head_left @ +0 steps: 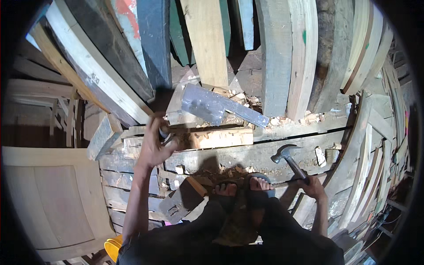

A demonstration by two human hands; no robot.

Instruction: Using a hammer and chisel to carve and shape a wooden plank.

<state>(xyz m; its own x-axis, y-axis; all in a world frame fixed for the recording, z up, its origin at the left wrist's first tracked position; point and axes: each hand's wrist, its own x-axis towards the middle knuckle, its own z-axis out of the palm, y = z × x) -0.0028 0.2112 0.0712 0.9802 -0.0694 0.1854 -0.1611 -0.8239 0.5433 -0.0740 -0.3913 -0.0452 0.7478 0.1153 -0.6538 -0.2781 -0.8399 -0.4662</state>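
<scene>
My left hand [157,145] is at the left part of a pale, roughly chipped wood block [221,138], its fingers curled around a dark object I cannot make out clearly. My right hand [312,187] grips the handle of a claw hammer [286,154], its steel head lying over the weathered planks to the right of my feet [260,184]. Just beyond the block lies a grey notched board [205,104] among wood chips.
Long boards in blue, grey and natural wood [276,62] stand along the far side. A panelled wooden door [53,198] lies at the left, with a yellow object [112,247] below it. Stacked timber [371,172] lines the right, and a loose offcut [101,139] rests at left.
</scene>
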